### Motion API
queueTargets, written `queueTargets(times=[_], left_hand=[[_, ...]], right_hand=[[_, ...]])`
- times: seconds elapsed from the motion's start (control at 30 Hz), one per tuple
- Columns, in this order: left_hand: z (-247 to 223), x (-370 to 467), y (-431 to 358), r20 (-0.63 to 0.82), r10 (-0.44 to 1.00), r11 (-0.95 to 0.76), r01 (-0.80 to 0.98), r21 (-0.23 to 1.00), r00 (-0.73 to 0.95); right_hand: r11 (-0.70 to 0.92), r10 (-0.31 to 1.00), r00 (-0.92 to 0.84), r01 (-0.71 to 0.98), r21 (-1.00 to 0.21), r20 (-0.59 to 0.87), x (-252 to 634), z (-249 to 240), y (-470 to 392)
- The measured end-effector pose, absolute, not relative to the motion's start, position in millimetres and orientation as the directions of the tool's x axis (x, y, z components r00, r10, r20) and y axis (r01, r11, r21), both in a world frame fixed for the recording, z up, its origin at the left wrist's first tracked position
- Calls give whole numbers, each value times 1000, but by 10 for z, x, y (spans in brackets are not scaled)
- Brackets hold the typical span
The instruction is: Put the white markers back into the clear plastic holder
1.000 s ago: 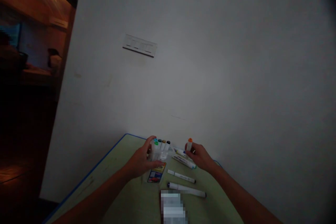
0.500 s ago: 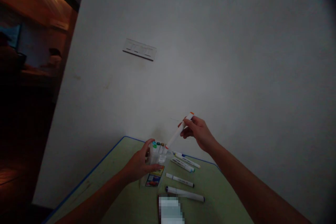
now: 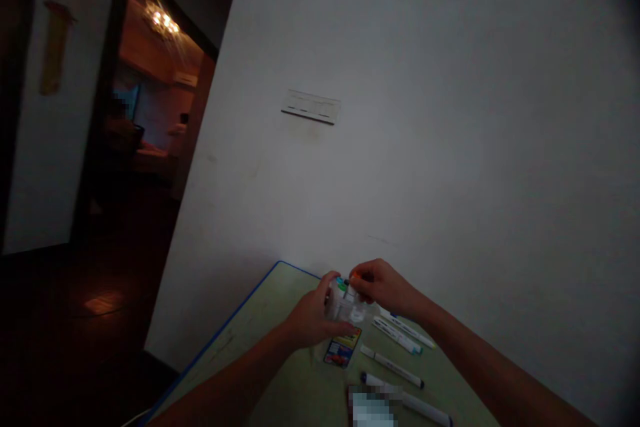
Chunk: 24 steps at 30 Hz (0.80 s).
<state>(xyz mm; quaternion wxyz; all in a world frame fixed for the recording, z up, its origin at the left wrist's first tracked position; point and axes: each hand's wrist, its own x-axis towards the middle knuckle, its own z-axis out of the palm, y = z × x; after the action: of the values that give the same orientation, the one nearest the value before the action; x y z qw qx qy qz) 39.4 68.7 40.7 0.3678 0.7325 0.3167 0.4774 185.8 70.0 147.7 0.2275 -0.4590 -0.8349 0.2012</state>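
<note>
My left hand [image 3: 313,317] wraps round a clear plastic marker case [image 3: 345,310] that stands upright on the table, a colourful label on its front. Several marker tops, green and teal among them, show at its opening. My right hand [image 3: 383,287] pinches the orange-ended top of a white marker [image 3: 351,290], whose lower part is down in the case. Loose white markers lie to the right: a pair with teal ends [image 3: 397,335], one with a dark end [image 3: 393,367], and a thicker one with purple ends [image 3: 415,403].
The pale green table [image 3: 260,327] has a blue edge and meets a white wall [image 3: 425,113]. A blurred-out screen-like object [image 3: 373,408] lies at the near edge. A doorway opens onto a lit room at the left.
My right hand has come down and brought the orange-ended marker from above the case into its opening. The view has turned left, so everything appears further right.
</note>
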Motion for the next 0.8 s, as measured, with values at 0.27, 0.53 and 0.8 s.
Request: queueTargets(times=[0.27,0.53,0.8], left_hand=[[373,388,703,458,817,-528,135,838,352],[373,386,706,456,819,-529,152,835,347],[377,383,708,447,822,-524,163,836,353]], right_hand=[[582,799,-529,799,-149,284,1852,1437,668],[566,800,-540,824,-31,261,1836,1457,632],[549,801,-548,833,68,243,1819,1468,602]])
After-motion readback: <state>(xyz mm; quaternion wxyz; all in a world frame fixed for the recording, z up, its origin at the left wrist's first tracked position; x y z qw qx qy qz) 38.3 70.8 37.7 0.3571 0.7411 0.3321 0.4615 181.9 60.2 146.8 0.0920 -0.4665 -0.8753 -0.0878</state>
